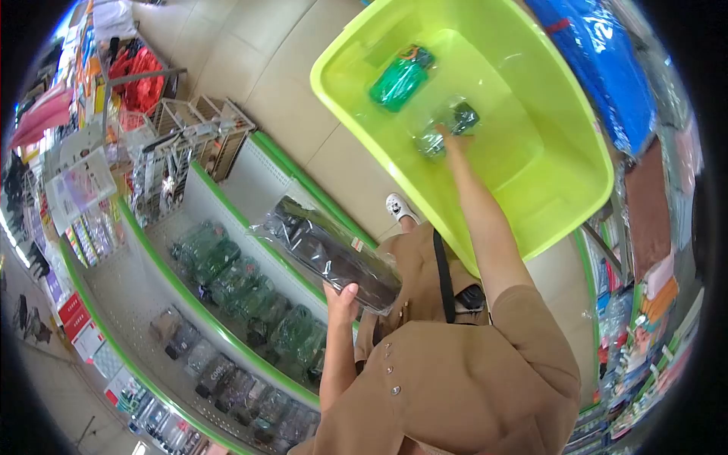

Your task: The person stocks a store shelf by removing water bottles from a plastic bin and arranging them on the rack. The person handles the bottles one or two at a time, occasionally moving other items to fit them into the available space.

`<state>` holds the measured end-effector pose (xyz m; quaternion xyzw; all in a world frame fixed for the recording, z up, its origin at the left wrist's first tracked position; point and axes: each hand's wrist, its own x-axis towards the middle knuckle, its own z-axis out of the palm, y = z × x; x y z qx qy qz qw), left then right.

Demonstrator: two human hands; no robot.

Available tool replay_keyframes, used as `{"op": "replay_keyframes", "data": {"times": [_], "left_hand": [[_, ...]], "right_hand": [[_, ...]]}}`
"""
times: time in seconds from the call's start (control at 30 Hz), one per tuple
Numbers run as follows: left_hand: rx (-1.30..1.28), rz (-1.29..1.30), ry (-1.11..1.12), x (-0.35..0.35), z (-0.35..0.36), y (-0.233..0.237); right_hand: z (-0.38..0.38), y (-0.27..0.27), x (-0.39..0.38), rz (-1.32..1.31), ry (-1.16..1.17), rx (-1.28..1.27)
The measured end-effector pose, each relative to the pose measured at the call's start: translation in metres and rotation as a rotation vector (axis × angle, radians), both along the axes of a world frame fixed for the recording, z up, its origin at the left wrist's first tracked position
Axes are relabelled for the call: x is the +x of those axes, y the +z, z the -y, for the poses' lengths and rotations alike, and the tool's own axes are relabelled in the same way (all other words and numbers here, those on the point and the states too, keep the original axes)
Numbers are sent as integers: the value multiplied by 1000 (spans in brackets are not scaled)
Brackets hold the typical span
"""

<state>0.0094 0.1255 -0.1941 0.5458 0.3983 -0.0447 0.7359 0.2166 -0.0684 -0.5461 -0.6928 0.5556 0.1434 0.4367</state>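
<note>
My left hand is closed around the lower side of a long black item in clear plastic wrap, which has a small price sticker near one end. What kind of item it is, I cannot make out. Inside a large yellow-green plastic tub, my right hand is on a clear, plastic-wrapped package with a dark end. Its fingers are partly hidden against the package. A green wrapped package with an orange and dark end lies farther up the tub floor, apart from my hand.
To the left, green-edged shelves hold rows of green and clear wrapped goods. A wire rack stands beyond them. Blue plastic-wrapped goods hang close to the tub's right side. Tiled floor runs between shelves and tub.
</note>
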Motion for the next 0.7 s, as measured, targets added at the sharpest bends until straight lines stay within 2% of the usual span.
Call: {"op": "replay_keyframes", "data": {"times": [0.1,0.13,0.27,0.33,0.37,0.43,0.5,0.53,0.7], "left_hand": [[-7,-5,50,-15,0,2],[-14,-17,72,-17,2,3],[-48,-23,98,-23,-2,3],[-39,-9,95,-24,-4,5],[-31,-4,87,-25,-4,7],[-38,12,78,-26,-5,9],[-44,31,68,-27,-7,11],[-45,48,59,-29,-9,12],[-31,143,68,-33,-12,26]], "right_hand": [[-2,9,14,-3,38,-10],[-1,52,19,41,73,34],[12,33,15,62,1,113],[26,3,9,342,-250,425],[31,26,9,346,-247,422],[55,79,7,498,-243,980],[65,105,7,573,-252,1051],[68,126,5,647,-181,1089],[56,261,4,814,36,1268]]}}
